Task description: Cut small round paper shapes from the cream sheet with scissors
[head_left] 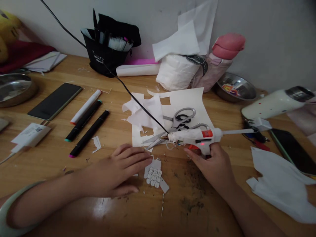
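Wooden desk: left hand flat, grip spread on paper cutout; right hand grip wrapped round glue gun, just beyond cutout.

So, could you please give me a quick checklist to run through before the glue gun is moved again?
1. Right hand grips the glue gun at its handle: ok.
2. Gun's red light is on: ok.
3. Left hand lies flat on the table beside the small paper piece, touching its edge: ok.
4. Black cord runs across the paper scraps, free of the scissors: cannot tell.
5. Nozzle tip clear of the scissors' blades: not ok, they lie right beside it.
6. Glue stick pokes out at the gun's rear: ok.
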A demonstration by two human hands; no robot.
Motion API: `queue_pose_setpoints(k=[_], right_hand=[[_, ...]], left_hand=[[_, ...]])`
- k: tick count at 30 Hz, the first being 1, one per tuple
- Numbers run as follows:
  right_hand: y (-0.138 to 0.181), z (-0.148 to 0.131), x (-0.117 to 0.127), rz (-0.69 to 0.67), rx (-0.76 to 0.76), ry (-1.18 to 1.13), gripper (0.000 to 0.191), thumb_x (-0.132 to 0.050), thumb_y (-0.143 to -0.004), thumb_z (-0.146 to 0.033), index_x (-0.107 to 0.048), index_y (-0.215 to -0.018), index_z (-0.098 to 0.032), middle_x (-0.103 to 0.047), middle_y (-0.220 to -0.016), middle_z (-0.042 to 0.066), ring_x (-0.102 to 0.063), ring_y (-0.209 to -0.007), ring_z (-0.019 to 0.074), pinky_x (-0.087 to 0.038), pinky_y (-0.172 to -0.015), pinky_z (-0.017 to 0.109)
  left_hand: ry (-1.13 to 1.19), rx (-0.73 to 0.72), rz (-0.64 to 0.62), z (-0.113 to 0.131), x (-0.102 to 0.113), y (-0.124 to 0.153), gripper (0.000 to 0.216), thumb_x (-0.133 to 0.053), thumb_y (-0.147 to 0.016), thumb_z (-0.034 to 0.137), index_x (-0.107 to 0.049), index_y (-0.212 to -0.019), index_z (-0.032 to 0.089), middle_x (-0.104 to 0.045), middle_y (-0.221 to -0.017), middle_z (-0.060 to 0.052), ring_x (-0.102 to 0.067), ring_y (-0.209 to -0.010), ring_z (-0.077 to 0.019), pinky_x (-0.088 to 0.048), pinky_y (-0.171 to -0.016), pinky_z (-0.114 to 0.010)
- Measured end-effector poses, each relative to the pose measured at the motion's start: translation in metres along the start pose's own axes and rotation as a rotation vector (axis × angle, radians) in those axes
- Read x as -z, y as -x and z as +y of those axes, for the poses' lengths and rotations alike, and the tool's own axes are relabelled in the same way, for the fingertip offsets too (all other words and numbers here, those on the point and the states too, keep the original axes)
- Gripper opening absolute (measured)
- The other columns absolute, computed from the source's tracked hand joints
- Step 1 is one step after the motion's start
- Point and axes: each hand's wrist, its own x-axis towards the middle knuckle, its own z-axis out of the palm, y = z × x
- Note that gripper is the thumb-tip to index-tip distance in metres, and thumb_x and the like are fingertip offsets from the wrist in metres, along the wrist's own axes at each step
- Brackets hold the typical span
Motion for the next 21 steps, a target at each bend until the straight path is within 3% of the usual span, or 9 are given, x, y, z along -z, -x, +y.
queue_pose_setpoints(k=[8, 13, 17, 21], right_hand=[[0.000, -0.001, 0.001, -0.004, 0.032, 0.049, 0.040, -0.060, -0.065, -0.056, -0.058, -0.074, -0.017, -0.050, -0.051, 0.001, -0.038, -0.038, 0.0119, -0.031, -0.036, 0.024], [0.000, -0.002, 0.001, -0.027, 0.004, 0.027, 0.042, -0.059, -0.064, -0.058, -0.057, -0.074, -0.018, -0.052, -0.052, 0.002, -0.042, -0.040, 0.0129, -0.033, -0.037, 0.025], [0.000, -0.004, 0.001, -0.020, 0.017, 0.064, 0.038, -0.060, -0.065, -0.055, -0.058, -0.074, -0.018, -0.051, -0.051, 0.001, -0.042, -0.039, 0.0134, -0.031, -0.036, 0.025], [0.000, -0.004, 0.001, -0.009, 0.042, 0.040, 0.039, -0.060, -0.065, -0.055, -0.057, -0.076, -0.018, -0.051, -0.052, 0.002, -0.044, -0.040, 0.0148, -0.033, -0.038, 0.026]], left_hand=[[0.071, -0.154, -0.032, 0.009, 0.006, -0.001, 0.044, -0.044, -0.086, 0.034, -0.042, -0.126, 0.017, -0.055, -0.122, -0.008, -0.041, -0.118, -0.0215, -0.025, -0.104, -0.037], [0.076, -0.121, -0.047, 0.009, 0.005, -0.002, 0.039, -0.041, -0.088, 0.029, -0.043, -0.126, 0.019, -0.054, -0.122, -0.008, -0.042, -0.117, -0.0193, -0.027, -0.102, -0.034], [0.113, -0.114, -0.057, 0.012, 0.006, -0.004, 0.033, -0.045, -0.085, 0.032, -0.052, -0.117, 0.027, -0.056, -0.116, -0.007, -0.043, -0.115, -0.0227, -0.027, -0.101, -0.039], [0.202, -0.078, -0.052, 0.018, 0.007, -0.005, 0.037, -0.047, -0.084, 0.032, -0.049, -0.120, 0.022, -0.055, -0.119, -0.007, -0.040, -0.117, -0.0229, -0.026, -0.102, -0.038]])
